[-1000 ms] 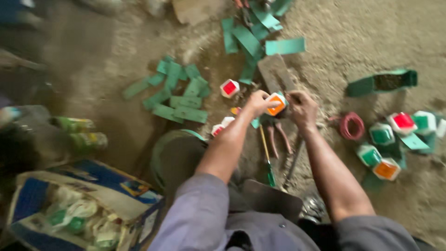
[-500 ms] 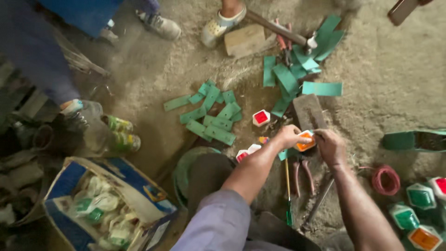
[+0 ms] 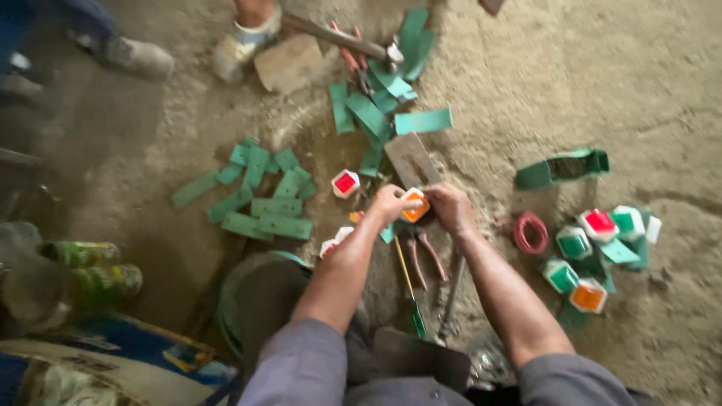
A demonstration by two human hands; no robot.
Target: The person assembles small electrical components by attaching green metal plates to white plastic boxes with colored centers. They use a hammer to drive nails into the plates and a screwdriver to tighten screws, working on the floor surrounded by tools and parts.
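both hands sit lower in view than before; left hand [image 3: 389, 204] and right hand [image 3: 451, 209] pinch the small orange-faced white square reflector [image 3: 414, 204] between them, equally near.

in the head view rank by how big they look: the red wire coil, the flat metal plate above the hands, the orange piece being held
1. flat metal plate
2. red wire coil
3. orange piece, partly covered by both hands, so its rank below the coil is unsure.

Between the fingers [image 3: 398, 201] sat an orange-and-white reflector [image 3: 414, 205]. Left of them lay green strips [image 3: 265, 197] and a red-faced reflector [image 3: 345, 183]; right, a red wire coil [image 3: 531, 231].
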